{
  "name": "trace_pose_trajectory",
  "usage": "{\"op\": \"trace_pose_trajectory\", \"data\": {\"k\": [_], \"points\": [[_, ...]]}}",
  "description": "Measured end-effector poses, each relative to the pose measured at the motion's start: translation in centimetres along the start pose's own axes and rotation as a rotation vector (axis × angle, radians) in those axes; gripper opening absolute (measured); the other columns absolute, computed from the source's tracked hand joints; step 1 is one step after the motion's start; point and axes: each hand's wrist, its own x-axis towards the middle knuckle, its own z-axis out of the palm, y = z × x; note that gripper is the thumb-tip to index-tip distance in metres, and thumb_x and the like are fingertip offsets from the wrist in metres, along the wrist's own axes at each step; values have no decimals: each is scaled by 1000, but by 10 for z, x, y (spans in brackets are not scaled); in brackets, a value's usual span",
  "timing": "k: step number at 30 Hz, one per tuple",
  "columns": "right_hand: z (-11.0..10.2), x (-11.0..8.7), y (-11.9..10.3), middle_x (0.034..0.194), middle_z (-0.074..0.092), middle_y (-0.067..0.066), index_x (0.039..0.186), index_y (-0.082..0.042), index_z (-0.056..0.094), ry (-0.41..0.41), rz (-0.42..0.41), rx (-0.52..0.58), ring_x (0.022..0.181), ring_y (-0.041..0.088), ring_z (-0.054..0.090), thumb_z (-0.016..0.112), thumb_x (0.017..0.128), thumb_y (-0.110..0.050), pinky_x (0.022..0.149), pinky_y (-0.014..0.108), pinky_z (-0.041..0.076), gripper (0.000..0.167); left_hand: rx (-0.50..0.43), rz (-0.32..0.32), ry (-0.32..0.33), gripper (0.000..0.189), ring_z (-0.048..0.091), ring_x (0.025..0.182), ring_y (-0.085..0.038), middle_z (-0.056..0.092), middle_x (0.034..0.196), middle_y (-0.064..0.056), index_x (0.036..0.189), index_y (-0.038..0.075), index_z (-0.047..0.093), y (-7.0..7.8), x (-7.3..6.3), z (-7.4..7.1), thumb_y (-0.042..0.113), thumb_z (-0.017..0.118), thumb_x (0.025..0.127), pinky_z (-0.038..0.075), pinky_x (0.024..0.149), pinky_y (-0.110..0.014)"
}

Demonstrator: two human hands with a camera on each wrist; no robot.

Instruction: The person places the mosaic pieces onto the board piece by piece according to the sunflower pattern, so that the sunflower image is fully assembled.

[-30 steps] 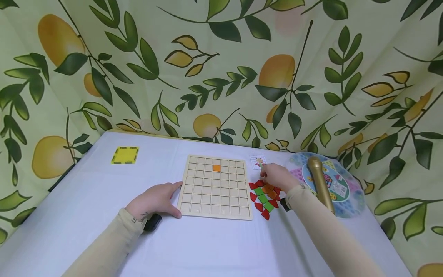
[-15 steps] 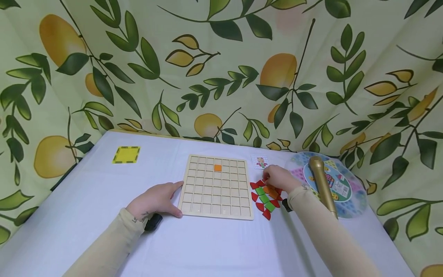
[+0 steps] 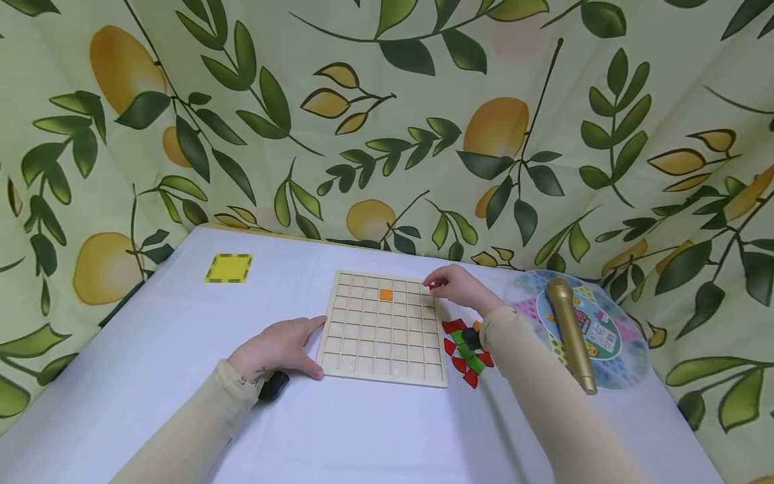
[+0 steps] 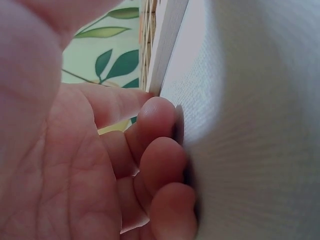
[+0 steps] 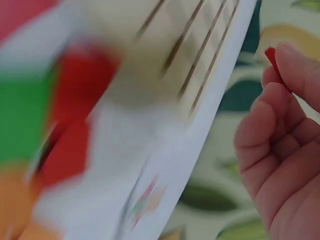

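Note:
A wooden grid board point(image 3: 381, 331) lies on the white table, with one orange square tile point(image 3: 386, 294) in a cell of its upper part. My left hand point(image 3: 279, 346) rests at the board's left edge, index finger and thumb spread against it; its other fingers point(image 4: 162, 160) bend loosely on the cloth. Above the board's upper right corner, my right hand point(image 3: 461, 288) pinches a small red piece point(image 5: 273, 58) between thumb and index finger. Right of the board lie loose red, green and orange pieces point(image 3: 464, 351), partly covered by the right wrist.
A gold microphone point(image 3: 571, 333) lies on a round, colourful disc-shaped package point(image 3: 629, 336) at the right. A yellow square point(image 3: 228, 268) lies at the far left. A small picture card point(image 5: 145, 205) shows in the right wrist view. A leaf-patterned curtain point(image 3: 338, 161) stands behind the table.
My right hand has lifted from the loose pieces with a red piece and moved left and up to the board's upper right corner. The left hand stays at the board's edge.

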Motion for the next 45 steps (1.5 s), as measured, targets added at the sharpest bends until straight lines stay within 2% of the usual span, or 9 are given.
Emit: {"op": "trace_pose_trajectory", "data": {"k": [5,9,14,19,22,29,33,39,45], "points": [[21,27,-38,109,65,13,110,-2,67,-20,-103,-8,90,19,57,56,88,1,81,32,49,25,-32,1,6,105,45,77,-17,48,72,-1,140,2,38,-1,0,0,34,88,54,39,75,-32],[35,40,-56,97,66,13,103,-1,66,-14,-163,-57,83,18,56,57,85,4,75,29,48,21,-44,7,13,105,45,77,-17,46,71,-2,140,2,38,-1,0,1,33,88,53,39,75,-32],[42,47,-68,85,62,7,89,-1,63,5,-210,-118,78,18,51,57,84,0,72,29,44,8,-37,14,15,105,47,81,-16,50,76,0,140,2,38,-2,-1,0,34,89,53,42,82,-35],[45,50,-76,95,65,10,97,0,66,-44,-237,-191,87,20,53,49,88,3,81,33,46,20,-35,14,15,105,47,83,-17,53,80,0,140,2,38,-2,0,-2,33,89,53,43,85,-37],[48,55,-78,97,65,8,98,-2,66,-71,-267,-277,91,20,53,51,88,4,86,34,46,20,-39,10,12,105,48,84,-17,53,80,0,140,2,38,-1,0,-3,33,89,53,43,86,-38],[59,64,-82,81,62,0,82,-6,70,-124,-308,-384,82,15,51,52,83,8,78,27,45,23,-53,-10,10,106,48,88,-17,56,86,-1,140,3,38,0,0,0,33,89,53,42,91,-39],[63,66,-83,77,61,-1,77,-8,70,-123,-306,-396,78,15,51,52,82,9,74,26,44,25,-49,-13,9,105,47,85,-17,54,82,0,140,4,38,0,0,1,34,89,53,43,87,-38],[65,67,-83,81,62,-1,78,-12,71,-97,-250,-425,82,15,51,55,83,5,77,28,44,24,-45,-14,12,105,46,77,-17,48,74,-2,140,3,38,1,-1,0,33,89,53,40,76,-34],[66,67,-82,86,63,-1,81,-13,70,-103,-226,-455,84,15,53,54,84,4,81,30,46,24,-26,-9,7,105,46,78,-17,50,75,-1,140,3,38,1,-1,0,34,88,54,41,77,-34]]}}
